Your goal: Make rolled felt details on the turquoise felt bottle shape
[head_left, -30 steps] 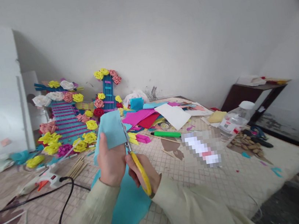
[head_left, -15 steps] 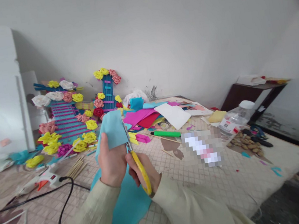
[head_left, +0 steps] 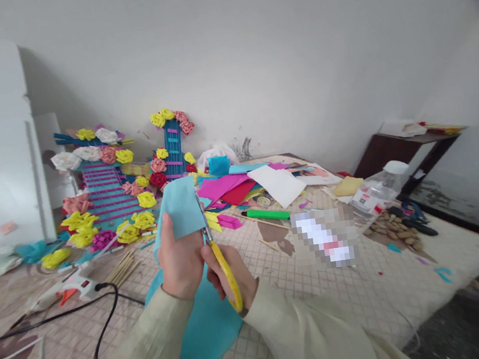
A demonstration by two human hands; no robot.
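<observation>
My left hand (head_left: 182,265) is closed on a folded piece of light blue paper (head_left: 183,208), with the thumb across its front. My right hand (head_left: 233,272) grips yellow-handled scissors (head_left: 226,273), fingers wrapped round the handles. The scissor blades point up and lie along the right edge of the paper. Whether the blades are parted is hard to make out. Under my hands a larger blue sheet with a rounded edge (head_left: 211,332) rests on the table, partly covered by my wrists.
Paper-flower decorations (head_left: 107,186) stand at the back left. A glue gun (head_left: 70,286) with a black cord lies left, beside thin sticks (head_left: 123,270). Coloured sheets (head_left: 227,190) are piled behind my hands. A green marker (head_left: 267,215), a plastic bottle (head_left: 375,193) and peanuts (head_left: 392,230) are right.
</observation>
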